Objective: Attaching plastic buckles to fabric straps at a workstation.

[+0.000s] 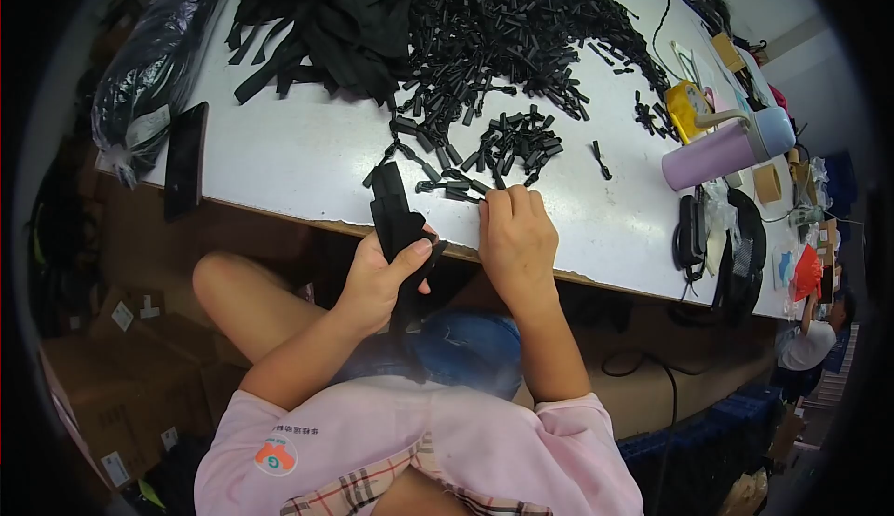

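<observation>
Black fabric strips (392, 204) are folded in my left hand (374, 283), its thumb pressed across them. They stand up past the table's near edge, and their lower end hangs toward my lap. My right hand (519, 237) is at the table edge, fingers bent and pinched together. Its fingertips meet the end of a black zipper pull (477, 187), partly hidden by them. Just beyond lies a small heap of black zipper pulls (517, 143), and a few more trail toward the strips. A far larger pile of zipper pulls (521, 36) spreads behind.
Black fabric strips (349, 27) lie heaped at the far left, near a plastic-wrapped bundle (158, 64) and a dark flat phone-like device (186, 157). Rightward are a purple bottle (712, 155), yellow tape roll (686, 111) and black pouch (742, 255). Another person (808, 341) is far right.
</observation>
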`<action>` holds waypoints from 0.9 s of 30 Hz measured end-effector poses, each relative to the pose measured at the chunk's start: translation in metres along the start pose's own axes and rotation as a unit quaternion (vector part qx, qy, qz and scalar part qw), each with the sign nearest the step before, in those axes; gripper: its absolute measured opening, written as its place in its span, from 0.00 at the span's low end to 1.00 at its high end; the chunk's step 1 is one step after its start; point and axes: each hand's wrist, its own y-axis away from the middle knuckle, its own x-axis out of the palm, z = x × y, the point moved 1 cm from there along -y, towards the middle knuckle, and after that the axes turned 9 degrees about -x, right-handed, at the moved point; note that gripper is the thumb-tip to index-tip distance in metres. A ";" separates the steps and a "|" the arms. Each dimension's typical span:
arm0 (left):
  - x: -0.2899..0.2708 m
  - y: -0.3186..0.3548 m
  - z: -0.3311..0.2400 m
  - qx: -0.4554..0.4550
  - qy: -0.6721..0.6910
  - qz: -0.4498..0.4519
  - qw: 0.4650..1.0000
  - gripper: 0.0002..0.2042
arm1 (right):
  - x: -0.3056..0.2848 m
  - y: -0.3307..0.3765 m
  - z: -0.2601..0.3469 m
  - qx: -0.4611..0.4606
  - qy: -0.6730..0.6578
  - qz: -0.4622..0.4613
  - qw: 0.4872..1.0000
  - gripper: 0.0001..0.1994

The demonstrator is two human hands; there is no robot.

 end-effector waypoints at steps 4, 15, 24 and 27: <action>0.000 0.001 0.001 -0.001 -0.065 -0.021 0.998 0.08 | -0.006 0.005 0.009 0.105 -0.319 -0.076 0.939 0.04; 0.007 0.000 0.002 0.144 -0.183 -0.047 0.971 0.07 | -0.005 0.015 0.038 0.244 -0.731 -0.093 0.631 0.06; 0.004 0.000 0.004 0.164 -0.230 -0.048 0.958 0.06 | -0.001 0.017 0.041 0.271 -0.780 -0.091 0.557 0.07; 0.003 -0.003 0.004 0.197 -0.252 -0.039 0.947 0.05 | -0.003 0.014 0.043 0.279 -0.795 -0.091 0.531 0.08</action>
